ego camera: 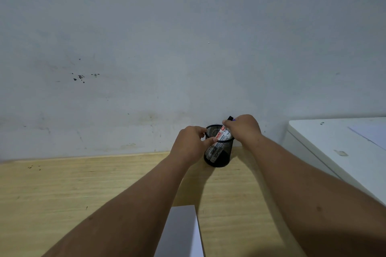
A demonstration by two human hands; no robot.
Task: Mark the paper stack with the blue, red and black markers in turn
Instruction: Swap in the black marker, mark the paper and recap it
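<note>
A black mesh pen cup (217, 157) stands on the wooden desk against the wall. My left hand (191, 142) grips its rim on the left side. My right hand (243, 128) is closed around markers (224, 134) that lean out of the cup; a white label with red print shows below my fingers and a black cap with a trace of blue pokes out above them. The white paper stack (181, 233) lies on the desk near me, between my forearms. Which marker colour I hold cannot be told.
A grey, stained wall (146, 48) rises straight behind the cup. A white cabinet or box (338, 144) stands at the right, above desk height. The wooden desk (83, 183) stretches out to the left.
</note>
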